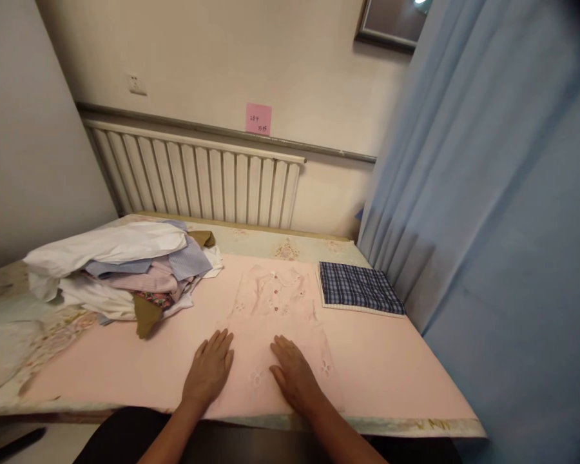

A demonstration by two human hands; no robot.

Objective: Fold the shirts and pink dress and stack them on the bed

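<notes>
A pale pink embroidered garment (275,303) lies spread flat on the pink table cover (391,361), its buttoned neckline toward the far side. My left hand (210,370) rests palm down on its lower left part, fingers stretched out. My right hand (294,375) lies flat on its lower middle, fingers also extended. Neither hand holds anything.
A heap of mixed clothes (120,270), white, blue, pink and olive, sits at the left of the table. A folded blue checked cloth (360,288) lies at the right. A radiator (198,174) lines the back wall, and a blue curtain (488,193) hangs along the right.
</notes>
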